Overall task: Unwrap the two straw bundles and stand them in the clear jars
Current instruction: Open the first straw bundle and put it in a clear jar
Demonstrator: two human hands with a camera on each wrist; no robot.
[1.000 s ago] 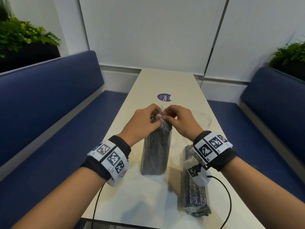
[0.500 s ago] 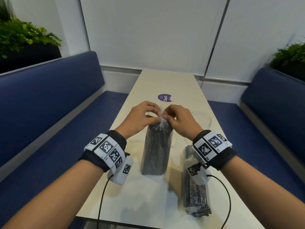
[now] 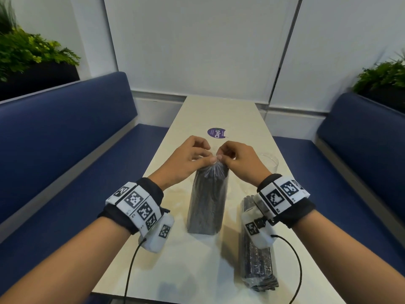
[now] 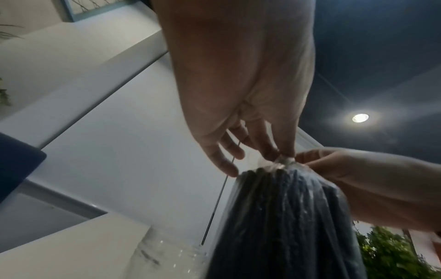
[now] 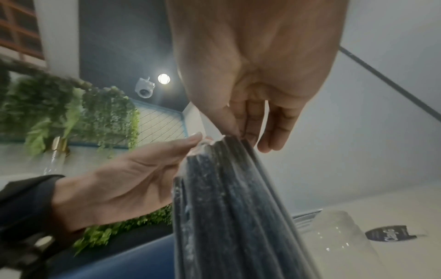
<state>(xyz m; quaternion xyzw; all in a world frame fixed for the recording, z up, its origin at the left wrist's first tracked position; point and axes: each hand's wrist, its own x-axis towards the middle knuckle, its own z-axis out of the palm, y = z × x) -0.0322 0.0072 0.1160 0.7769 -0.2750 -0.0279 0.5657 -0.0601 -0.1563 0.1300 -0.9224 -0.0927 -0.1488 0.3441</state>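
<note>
Task judged to be at an early stage: neither straw bundle is unwrapped, and no straws are seen in a jar.

Left to right across the head view: the left hand [image 3: 186,159] is raised over the table [image 3: 175,266], thumb and forefinger pinched narrowly on the gathered plastic top of the upright bundle [image 3: 207,205]; the other fingers are loosely spread. The upright bundle, dark straws in clear wrap, stands on its base at mid-table, between the two wrists. The right hand [image 3: 238,160] meets the left at the same twisted tip, thumb and forefinger pinched on the plastic. In the right wrist view the wrap at the tip [image 5: 210,144] looks slightly torn or puckered; whether it is actually open cannot be told.

Further right, the second bundle [image 3: 257,266] lies flat near the table's near right edge, still wrapped, partly hidden under the right wrist. One clear jar [image 3: 270,161] stands beyond the right hand. A second clear container [image 4: 162,258] shows low in the left wrist view, blurred; its place on the table cannot be fixed.

Remaining: open both wraps, draw out the straws, stand them in the jars.

Surroundings: a purple sticker [image 3: 216,132] beyond the hands; blue benches [image 3: 65,137] on both sides. Nothing is seen blocking the way to the jar; the wrist cables [image 3: 131,270] trail over the near table edge.
</note>
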